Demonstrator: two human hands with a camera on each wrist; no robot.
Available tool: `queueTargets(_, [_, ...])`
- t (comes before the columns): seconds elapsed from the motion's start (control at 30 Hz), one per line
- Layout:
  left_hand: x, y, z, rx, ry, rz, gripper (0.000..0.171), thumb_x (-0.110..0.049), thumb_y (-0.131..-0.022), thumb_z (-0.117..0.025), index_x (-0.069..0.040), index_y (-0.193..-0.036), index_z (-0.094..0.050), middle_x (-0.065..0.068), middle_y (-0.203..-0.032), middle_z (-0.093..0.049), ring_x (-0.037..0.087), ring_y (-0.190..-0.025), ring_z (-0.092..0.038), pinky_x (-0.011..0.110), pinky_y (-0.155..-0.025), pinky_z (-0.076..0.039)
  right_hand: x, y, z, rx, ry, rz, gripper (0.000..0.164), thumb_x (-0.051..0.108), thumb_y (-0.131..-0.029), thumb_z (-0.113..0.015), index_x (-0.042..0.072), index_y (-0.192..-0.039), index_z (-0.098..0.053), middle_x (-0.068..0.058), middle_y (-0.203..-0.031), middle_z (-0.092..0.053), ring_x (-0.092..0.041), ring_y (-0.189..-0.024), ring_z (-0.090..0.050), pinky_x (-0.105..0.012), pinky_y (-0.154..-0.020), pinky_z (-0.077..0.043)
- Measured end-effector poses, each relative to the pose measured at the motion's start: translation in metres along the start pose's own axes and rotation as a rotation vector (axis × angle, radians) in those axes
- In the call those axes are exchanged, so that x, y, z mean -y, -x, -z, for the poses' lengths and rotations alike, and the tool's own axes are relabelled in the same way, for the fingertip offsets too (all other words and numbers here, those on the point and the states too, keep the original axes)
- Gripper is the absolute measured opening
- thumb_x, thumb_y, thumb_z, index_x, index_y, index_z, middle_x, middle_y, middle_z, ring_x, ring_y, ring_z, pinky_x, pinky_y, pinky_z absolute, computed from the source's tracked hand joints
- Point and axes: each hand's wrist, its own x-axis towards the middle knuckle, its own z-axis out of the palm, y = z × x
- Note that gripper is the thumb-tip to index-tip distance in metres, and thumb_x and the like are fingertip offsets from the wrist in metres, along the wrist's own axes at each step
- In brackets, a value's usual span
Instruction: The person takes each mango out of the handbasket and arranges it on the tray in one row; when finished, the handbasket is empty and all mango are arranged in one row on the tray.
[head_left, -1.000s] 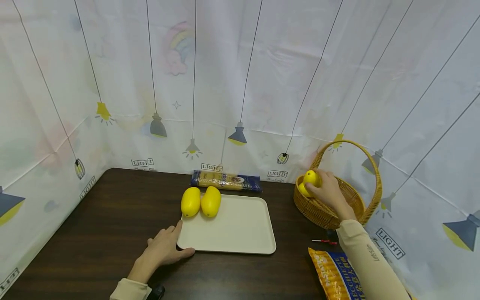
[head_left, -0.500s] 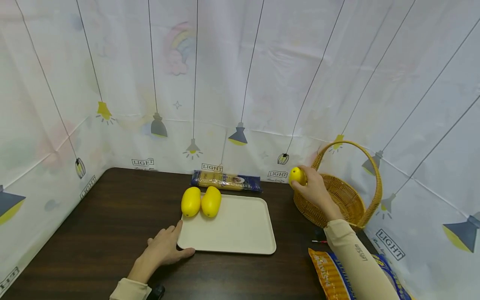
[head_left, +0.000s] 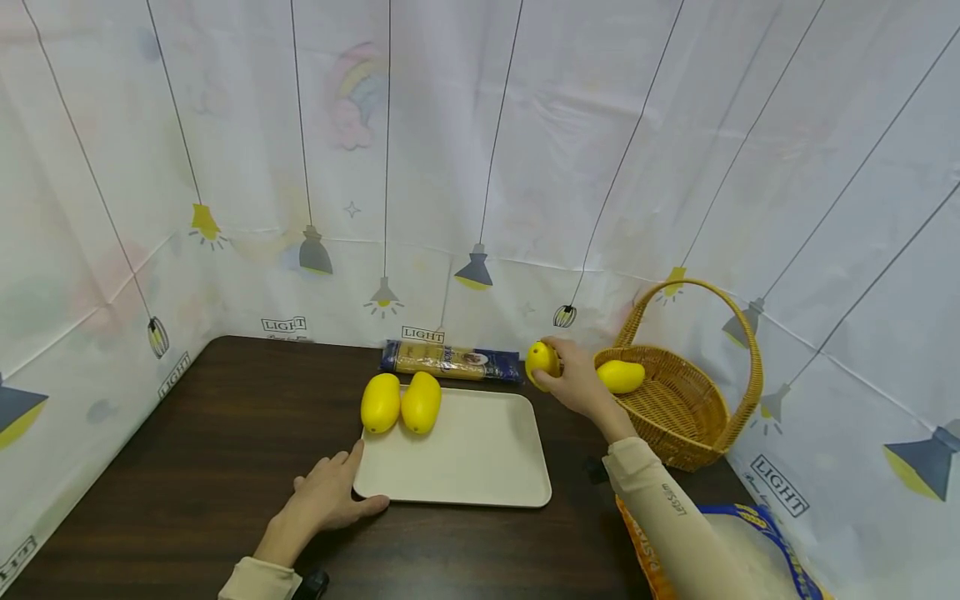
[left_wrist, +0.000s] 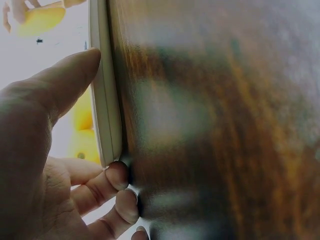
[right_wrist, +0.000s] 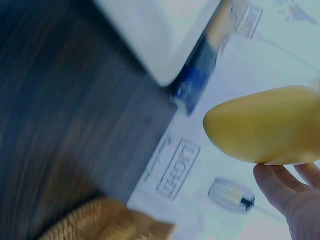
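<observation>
My right hand (head_left: 581, 385) grips a yellow mango (head_left: 540, 363) in the air, between the basket and the tray's back right corner. In the right wrist view the mango (right_wrist: 265, 125) lies sideways against my fingertips. Two more mangoes (head_left: 380, 403) rest side by side at the back left of the cream tray (head_left: 465, 458). Another mango (head_left: 621, 377) lies inside the wicker basket (head_left: 686, 425). My left hand (head_left: 326, 492) rests at the tray's front left corner, thumb on the front edge, fingers by the left side; the left wrist view shows the tray rim (left_wrist: 104, 115) between them.
Behind the tray lies a packet of spaghetti (head_left: 450, 362). The basket's tall handle (head_left: 756, 367) arches up at the right. A blue and orange pasta bag (head_left: 750, 533) sits at the front right, partly under my right forearm. A printed curtain (head_left: 480, 167) closes the back.
My right hand has lifted a mango out of the basket and carried it left toward the tray. The other mango in the basket has come into fuller view. My left hand stays put.
</observation>
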Motion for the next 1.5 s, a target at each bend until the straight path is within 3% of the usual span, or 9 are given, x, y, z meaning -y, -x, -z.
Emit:
queueTargets(0.33, [0.002, 0.002, -0.002, -0.012, 0.005, -0.006, 0.111, -0.071, -0.078, -0.07, -0.005, -0.158, -0.029, 0.025, -0.15, -0.048, 0.05, -0.133, -0.048, 0.082, -0.092, -0.035, 0.028, -0.011, -0.052, 0.088, -0.018, 0.032, 0.056, 0.026, -0.091, -0.072, 0.009, -0.141, -0.055, -0.016, -0.133, -0.059, -0.029, -0.109, -0.057, -0.041, -0.086, -0.052])
queueTargets(0.57, [0.001, 0.002, 0.0, -0.015, 0.0, -0.01, 0.112, -0.072, -0.078, -0.07, -0.005, -0.158, -0.029, 0.023, -0.149, -0.05, 0.048, -0.131, -0.049, 0.081, -0.091, -0.036, 0.042, -0.011, -0.08, 0.149, -0.022, 0.086, 0.055, 0.024, -0.088, -0.075, 0.012, -0.139, -0.059, -0.011, -0.136, -0.059, -0.029, -0.116, -0.058, -0.047, -0.096, -0.051])
queueTargets(0.77, [-0.001, 0.001, -0.001, -0.019, 0.007, -0.017, 0.111, -0.071, -0.078, -0.07, -0.006, -0.158, -0.03, 0.022, -0.149, -0.05, 0.048, -0.131, -0.049, 0.081, -0.091, -0.036, 0.048, -0.009, -0.089, 0.181, -0.014, 0.131, 0.051, 0.022, -0.088, -0.075, 0.012, -0.136, -0.061, -0.012, -0.134, -0.059, -0.03, -0.119, -0.058, -0.048, -0.101, -0.05])
queueTargets(0.97, [0.0, 0.001, -0.001, -0.01, 0.006, -0.005, 0.111, -0.072, -0.079, -0.07, -0.006, -0.159, -0.029, 0.023, -0.15, -0.049, 0.048, -0.132, -0.049, 0.081, -0.092, -0.035, 0.054, -0.007, -0.092, 0.203, -0.032, 0.106, 0.04, 0.037, -0.091, -0.074, 0.02, -0.126, -0.066, -0.009, -0.135, -0.059, -0.028, -0.119, -0.059, -0.049, -0.097, -0.052])
queueTargets(1.13, [0.002, 0.0, -0.001, -0.012, -0.006, -0.002, 0.111, -0.073, -0.078, -0.07, -0.007, -0.158, -0.029, 0.022, -0.149, -0.051, 0.046, -0.131, -0.05, 0.079, -0.09, -0.038, 0.054, -0.006, -0.095, 0.207, -0.025, 0.111, 0.036, 0.04, -0.093, -0.071, 0.02, -0.123, -0.068, -0.01, -0.137, -0.058, -0.032, -0.124, -0.058, -0.05, -0.103, -0.049])
queueTargets(1.27, [0.001, 0.0, -0.001, -0.013, -0.009, -0.001, 0.112, -0.072, -0.078, -0.07, -0.007, -0.158, -0.03, 0.022, -0.148, -0.051, 0.046, -0.13, -0.05, 0.079, -0.089, -0.039, 0.052, -0.005, -0.097, 0.22, -0.032, 0.093, 0.049, 0.039, -0.09, -0.074, 0.014, -0.131, -0.064, -0.013, -0.142, -0.054, -0.036, -0.131, -0.054, -0.053, -0.108, -0.046])
queueTargets(1.5, [0.0, 0.0, -0.001, -0.004, -0.008, 0.008, 0.112, -0.072, -0.078, -0.07, -0.007, -0.158, -0.029, 0.023, -0.149, -0.05, 0.047, -0.131, -0.05, 0.079, -0.09, -0.038, 0.048, -0.003, -0.101, 0.272, 0.003, -0.042, 0.08, 0.051, -0.08, -0.079, 0.002, -0.138, -0.055, -0.018, -0.142, -0.05, -0.032, -0.123, -0.055, -0.047, -0.104, -0.048])
